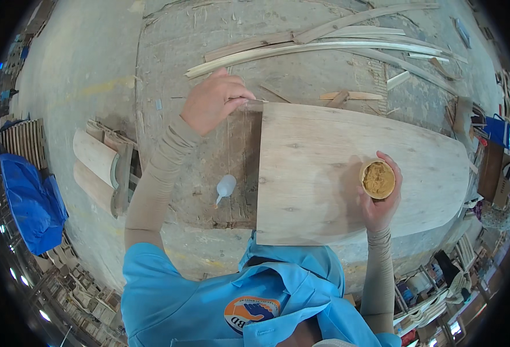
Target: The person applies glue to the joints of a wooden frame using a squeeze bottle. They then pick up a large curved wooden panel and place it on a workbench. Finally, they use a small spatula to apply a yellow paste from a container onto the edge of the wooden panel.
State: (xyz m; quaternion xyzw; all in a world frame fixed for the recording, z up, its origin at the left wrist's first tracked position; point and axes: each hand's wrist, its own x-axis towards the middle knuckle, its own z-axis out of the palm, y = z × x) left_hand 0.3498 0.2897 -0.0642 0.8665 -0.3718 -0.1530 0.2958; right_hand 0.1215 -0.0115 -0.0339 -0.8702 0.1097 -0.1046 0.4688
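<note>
A broad pale plywood panel (313, 168) lies in front of me, straight at its left end and narrowing to a rounded right end. My left hand (215, 103) is closed in a pinch at the panel's far left corner. Between its fingertips is a small, thin flat blade (257, 100), partly hidden, at the panel's edge. Over the right half of the panel, my right hand (382, 209) is wrapped round a round tub; tan wood filler (379, 179) with a rough surface shows inside it.
Left of the panel, a translucent squeeze bottle (226, 185) lies on a worn brown surface (240, 150). Long wood strips (301, 51) and offcuts lie beyond. Curved wooden pieces (96, 168) are stacked at left, near a blue tarp (26, 196). Cluttered shelving stands at lower right.
</note>
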